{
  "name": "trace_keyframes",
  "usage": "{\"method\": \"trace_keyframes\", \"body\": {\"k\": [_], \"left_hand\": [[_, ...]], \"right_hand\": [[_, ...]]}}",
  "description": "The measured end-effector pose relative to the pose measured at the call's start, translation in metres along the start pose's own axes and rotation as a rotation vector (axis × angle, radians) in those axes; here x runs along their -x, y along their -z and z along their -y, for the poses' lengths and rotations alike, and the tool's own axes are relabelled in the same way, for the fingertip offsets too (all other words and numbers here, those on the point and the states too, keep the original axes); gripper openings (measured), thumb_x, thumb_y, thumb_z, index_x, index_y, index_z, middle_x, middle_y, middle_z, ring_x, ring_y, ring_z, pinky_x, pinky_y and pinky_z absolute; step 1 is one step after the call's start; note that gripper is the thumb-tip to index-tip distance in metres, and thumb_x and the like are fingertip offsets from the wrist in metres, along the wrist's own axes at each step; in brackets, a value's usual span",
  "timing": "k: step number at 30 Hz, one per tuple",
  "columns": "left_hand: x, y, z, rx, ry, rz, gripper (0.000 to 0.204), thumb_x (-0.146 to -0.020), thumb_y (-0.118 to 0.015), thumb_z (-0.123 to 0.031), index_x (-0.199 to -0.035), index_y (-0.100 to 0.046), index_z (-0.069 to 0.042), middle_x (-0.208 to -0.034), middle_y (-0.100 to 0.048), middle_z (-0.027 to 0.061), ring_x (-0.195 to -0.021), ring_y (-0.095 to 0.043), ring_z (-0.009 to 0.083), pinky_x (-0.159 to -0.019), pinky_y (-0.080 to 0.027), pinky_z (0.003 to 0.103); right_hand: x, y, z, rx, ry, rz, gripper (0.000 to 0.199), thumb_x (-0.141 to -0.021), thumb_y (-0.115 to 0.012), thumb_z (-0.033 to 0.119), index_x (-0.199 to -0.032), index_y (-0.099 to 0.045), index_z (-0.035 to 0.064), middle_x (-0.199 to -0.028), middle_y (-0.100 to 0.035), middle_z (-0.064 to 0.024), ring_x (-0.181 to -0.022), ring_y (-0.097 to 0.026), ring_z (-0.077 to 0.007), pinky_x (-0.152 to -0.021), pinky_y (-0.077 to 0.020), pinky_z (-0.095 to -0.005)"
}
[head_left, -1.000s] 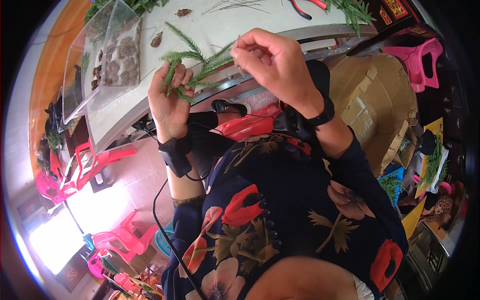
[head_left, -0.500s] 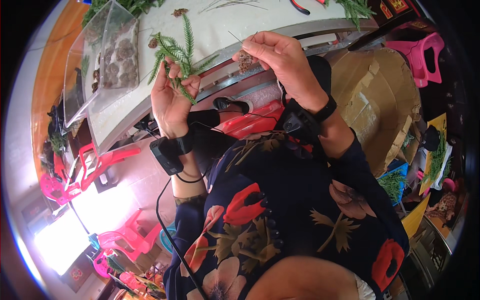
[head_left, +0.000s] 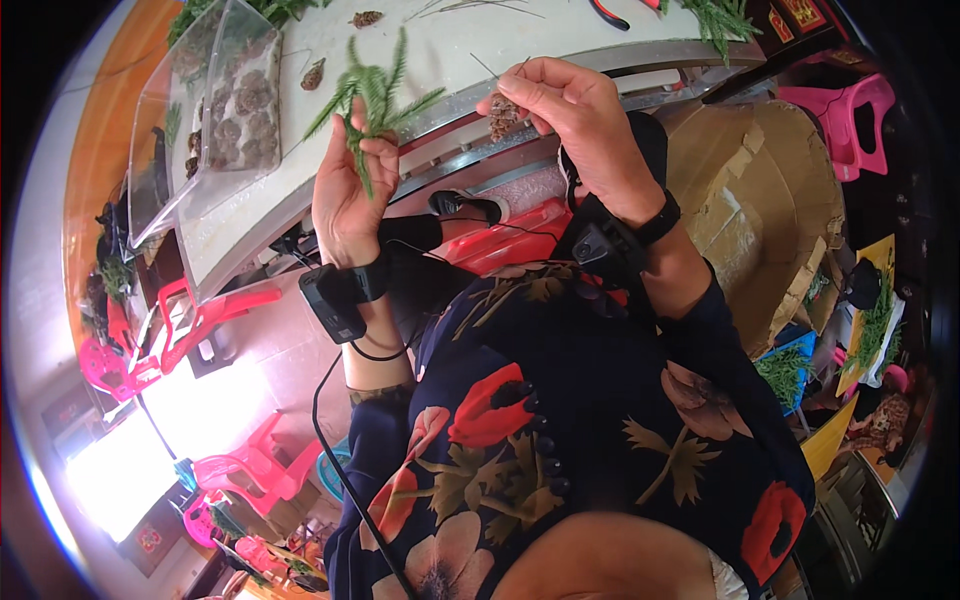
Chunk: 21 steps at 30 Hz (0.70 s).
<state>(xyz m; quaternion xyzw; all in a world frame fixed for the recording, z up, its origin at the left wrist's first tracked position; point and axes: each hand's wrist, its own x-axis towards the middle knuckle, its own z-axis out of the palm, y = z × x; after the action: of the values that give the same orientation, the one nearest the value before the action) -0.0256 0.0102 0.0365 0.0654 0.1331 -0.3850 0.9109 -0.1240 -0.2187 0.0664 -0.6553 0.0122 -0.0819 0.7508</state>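
Observation:
My left hand (head_left: 354,190) is closed on a green pine sprig (head_left: 372,95), whose needled twigs fan out above the fingers, with one hanging below them. Over the table's near edge, my right hand (head_left: 570,115) pinches a brown pine cone (head_left: 503,118). Thin wire ends (head_left: 484,66) stick out from between its thumb and fingertips. The two hands are apart, and the sprig does not touch the cone. On the white tabletop (head_left: 440,62) lie two loose pine cones, one (head_left: 314,74) just beyond the sprig and another (head_left: 367,18) farther back.
A clear plastic box (head_left: 243,120) holding several pine cones stands on the table's left. Loose wires and red-handled pliers (head_left: 609,14) lie at the back, with more greenery (head_left: 722,22) at the right corner. An open cardboard box (head_left: 745,200) stands to my right.
The pine sprig has turned in my left hand, and its fingers have closed more around the stem. My right hand has shifted slightly right, still holding the pine cone.

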Motion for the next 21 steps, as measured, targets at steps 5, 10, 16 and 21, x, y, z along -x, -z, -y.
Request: {"method": "trace_keyframes", "body": {"k": [5, 10, 16, 21], "left_hand": [[-0.002, 0.001, 0.000, 0.017, -0.061, -0.135, 0.028, -0.097, -0.048, -0.013, -0.120, -0.051, 0.001, -0.105, -0.064, 0.0110, -0.096, -0.059, 0.0252, -0.082, -0.055, 0.031], [0.001, 0.012, -0.007, -0.110, -0.084, -0.056, 0.029, -0.097, -0.047, -0.013, -0.122, -0.049, 0.002, -0.118, -0.061, 0.0136, -0.107, -0.058, 0.0268, -0.084, -0.055, 0.033], [0.004, -0.007, 0.013, -0.497, -0.294, -0.153, 0.030, -0.097, -0.049, -0.016, -0.123, -0.049, 0.000, -0.118, -0.061, 0.0127, -0.105, -0.061, 0.0227, -0.080, -0.056, 0.028], [0.008, -0.014, 0.019, -0.703, -0.358, -0.188, 0.032, -0.096, -0.052, -0.017, -0.123, -0.050, -0.001, -0.118, -0.061, 0.0114, -0.105, -0.061, 0.0205, -0.077, -0.054, 0.024]], "right_hand": [[-0.001, 0.001, -0.003, -0.010, -0.026, -0.057, 0.020, -0.092, -0.056, 0.022, -0.089, -0.066, 0.0048, -0.087, -0.071, -0.0052, -0.063, -0.042, -0.0023, -0.059, -0.0350, -0.0183], [0.000, -0.001, -0.003, -0.007, -0.032, -0.056, 0.020, -0.092, -0.056, 0.023, -0.088, -0.066, 0.0054, -0.086, -0.070, -0.0048, -0.064, -0.042, -0.0026, -0.059, -0.0351, -0.0184], [-0.002, -0.001, -0.008, 0.000, -0.032, -0.066, 0.021, -0.092, -0.056, 0.023, -0.089, -0.066, 0.0055, -0.085, -0.070, -0.0041, -0.064, -0.042, -0.0025, -0.059, -0.0352, -0.0183], [-0.002, -0.001, -0.009, -0.006, -0.035, -0.068, 0.021, -0.092, -0.057, 0.023, -0.089, -0.066, 0.0050, -0.085, -0.070, -0.0037, -0.064, -0.044, -0.0024, -0.060, -0.0359, -0.0183]]}}
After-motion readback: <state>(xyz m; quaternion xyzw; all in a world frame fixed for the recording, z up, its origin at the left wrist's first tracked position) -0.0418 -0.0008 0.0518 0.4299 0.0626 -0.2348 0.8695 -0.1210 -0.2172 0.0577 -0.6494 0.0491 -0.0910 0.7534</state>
